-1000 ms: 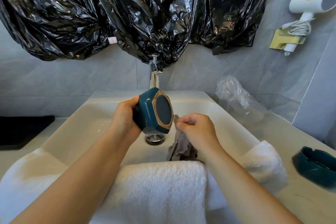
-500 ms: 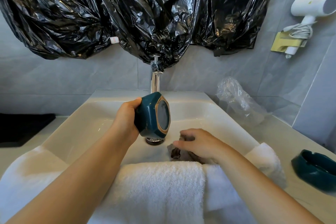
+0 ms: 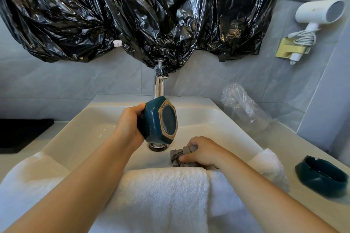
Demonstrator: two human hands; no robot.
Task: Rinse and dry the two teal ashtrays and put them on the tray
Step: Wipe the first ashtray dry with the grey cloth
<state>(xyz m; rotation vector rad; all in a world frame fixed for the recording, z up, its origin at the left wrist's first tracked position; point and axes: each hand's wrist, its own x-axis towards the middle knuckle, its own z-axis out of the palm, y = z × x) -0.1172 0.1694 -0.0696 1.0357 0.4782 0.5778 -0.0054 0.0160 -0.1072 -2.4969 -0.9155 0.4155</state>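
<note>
Lowered into the sink (image 3: 85,134), the right hand (image 3: 200,152) clutches a grey cloth (image 3: 178,156) just below the teal ashtray (image 3: 158,119), gripped on edge by the left hand (image 3: 128,125); the second ashtray (image 3: 322,176) sits on the worktop (image 3: 295,149), well right of both.

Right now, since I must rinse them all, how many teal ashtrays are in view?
2. One ashtray is gripped by the left hand above the sink; the other ashtray sits on the counter at right. None seems hidden.
</note>
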